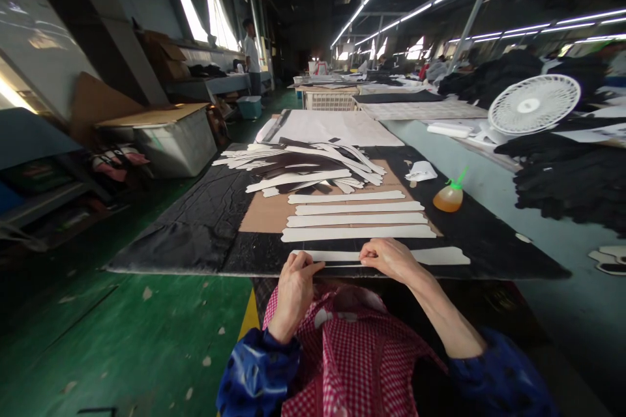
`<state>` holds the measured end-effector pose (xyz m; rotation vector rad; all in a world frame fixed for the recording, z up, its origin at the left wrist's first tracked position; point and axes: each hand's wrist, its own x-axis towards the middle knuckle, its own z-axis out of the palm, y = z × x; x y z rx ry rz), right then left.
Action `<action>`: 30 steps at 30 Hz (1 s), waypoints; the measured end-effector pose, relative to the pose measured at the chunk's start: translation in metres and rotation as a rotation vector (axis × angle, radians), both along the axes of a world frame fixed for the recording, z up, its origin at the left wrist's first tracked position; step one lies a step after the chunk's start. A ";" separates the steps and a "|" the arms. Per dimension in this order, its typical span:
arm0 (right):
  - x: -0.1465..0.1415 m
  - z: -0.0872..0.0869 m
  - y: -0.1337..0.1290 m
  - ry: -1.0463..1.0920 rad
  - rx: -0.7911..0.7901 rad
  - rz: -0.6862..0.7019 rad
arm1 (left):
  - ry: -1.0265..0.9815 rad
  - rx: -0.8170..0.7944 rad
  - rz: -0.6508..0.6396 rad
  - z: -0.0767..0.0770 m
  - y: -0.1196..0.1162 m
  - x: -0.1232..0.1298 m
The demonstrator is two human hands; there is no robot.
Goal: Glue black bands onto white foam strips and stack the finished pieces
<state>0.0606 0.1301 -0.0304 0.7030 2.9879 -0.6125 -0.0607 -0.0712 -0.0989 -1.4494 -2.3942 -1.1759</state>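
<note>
A long white strip (440,255) with shaped ends lies along the front edge of the black-covered table. At its left end, my left hand (295,283) is closed, fingers pressed on the strip and thumb side pointing right. Near the strip's middle, my right hand (391,260) pinches at its near edge. A thin white line (340,266) runs along that edge between the hands; whether it is a fold or a separate narrow piece I cannot tell. Just beyond, several similar white strips (359,233) lie in parallel rows, partly over brown cardboard (261,214).
A loose heap of white and dark strips (313,166) lies farther back. To the right are a squeeze bottle (448,197) of amber liquid with a green nozzle and a crumpled white piece (421,171). A white fan (534,104) stands on the side table. One person (252,55) stands far left.
</note>
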 end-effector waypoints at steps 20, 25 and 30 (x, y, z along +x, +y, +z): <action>-0.004 -0.003 -0.001 -0.083 0.134 0.054 | -0.191 0.119 -0.161 0.018 0.056 0.036; 0.000 -0.002 0.004 -0.059 0.092 -0.002 | -0.128 0.007 -0.145 0.001 0.070 0.035; 0.025 0.013 0.031 0.050 -0.058 -0.113 | -0.121 -0.020 -0.171 0.000 0.068 0.031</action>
